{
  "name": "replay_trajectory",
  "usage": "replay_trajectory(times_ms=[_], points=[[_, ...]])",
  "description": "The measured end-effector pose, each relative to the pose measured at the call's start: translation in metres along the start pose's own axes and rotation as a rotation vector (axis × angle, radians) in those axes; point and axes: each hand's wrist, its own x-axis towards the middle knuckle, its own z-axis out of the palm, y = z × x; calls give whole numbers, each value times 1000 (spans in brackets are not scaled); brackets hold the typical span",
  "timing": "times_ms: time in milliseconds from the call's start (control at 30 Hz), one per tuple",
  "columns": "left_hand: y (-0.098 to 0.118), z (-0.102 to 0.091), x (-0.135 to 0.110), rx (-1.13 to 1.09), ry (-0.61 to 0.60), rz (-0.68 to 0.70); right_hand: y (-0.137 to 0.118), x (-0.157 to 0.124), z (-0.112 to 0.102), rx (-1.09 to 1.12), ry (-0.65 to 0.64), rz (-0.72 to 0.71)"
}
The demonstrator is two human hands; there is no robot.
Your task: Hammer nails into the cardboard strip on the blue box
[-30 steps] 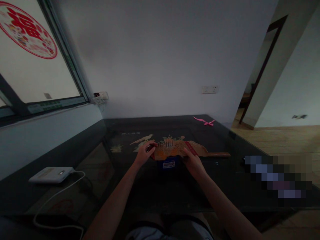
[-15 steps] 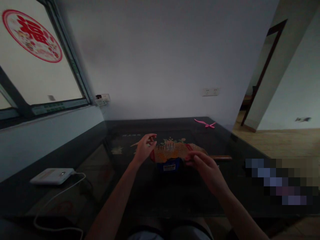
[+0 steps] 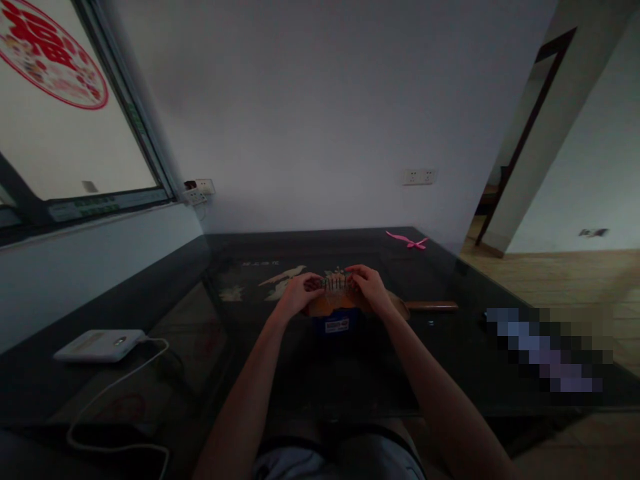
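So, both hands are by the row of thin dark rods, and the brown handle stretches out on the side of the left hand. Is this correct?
Not quite: the brown handle stretches out on the side of the right hand, not of the left hand, as the head view shows. Both hands are by the row of thin dark rods, as you say.

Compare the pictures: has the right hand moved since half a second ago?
Yes. Judged against the pink strip, the right hand has moved to the left and farther forward.
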Motion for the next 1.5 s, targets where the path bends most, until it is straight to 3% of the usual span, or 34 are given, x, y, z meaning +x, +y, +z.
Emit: replay_trajectory(times_ms=[367, 667, 1000, 1333, 1500], points=[[-8, 1, -3, 87, 79, 65, -4, -1, -4, -214, -186, -137], [-3, -3, -3, 170, 83, 114, -7, -3, 2, -382, -60, -189], [-6, -2, -3, 101, 58, 110, -10, -5, 5, -313, 59, -167], [-4, -1, -3, 153, 65, 109, -10, -8, 12, -365, -49, -211], [-5, -1, -3, 214, 75, 135, -10, -6, 13, -387, -43, -199]])
